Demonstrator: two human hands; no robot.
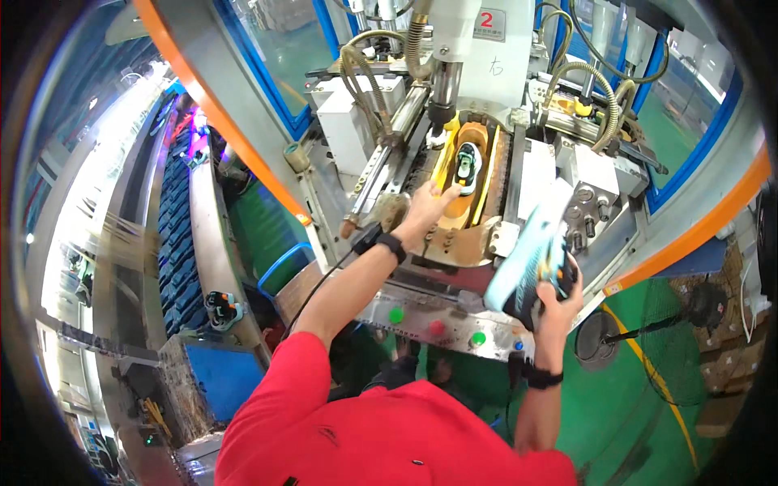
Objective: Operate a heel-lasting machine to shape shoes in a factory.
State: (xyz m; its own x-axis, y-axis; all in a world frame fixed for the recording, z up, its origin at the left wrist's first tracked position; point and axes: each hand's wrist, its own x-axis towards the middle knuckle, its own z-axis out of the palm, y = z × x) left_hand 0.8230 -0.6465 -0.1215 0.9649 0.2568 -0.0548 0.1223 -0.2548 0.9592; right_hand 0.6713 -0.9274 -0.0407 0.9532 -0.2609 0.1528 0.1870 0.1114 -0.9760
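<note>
My right hand (559, 300) grips a shoe (531, 257) with a pale blue sole and a dark upper, tilted in front of the press at the right. A second shoe (468, 166), black, white and mint green, lies in the yellow-lined cradle (455, 220) of the press. My left hand (429, 208) reaches to the cradle's near left side, close to that shoe's near end. Its thumb and forefinger look apart, the other fingers being partly hidden; no object shows between them.
Above the cradle stands a metal press cylinder (445, 85). Push buttons line the front panel (438, 328). To the left, a conveyor (180, 243) runs past, with another shoe (223, 310) at its edge. A black fan (640, 332) stands at the right on the green floor.
</note>
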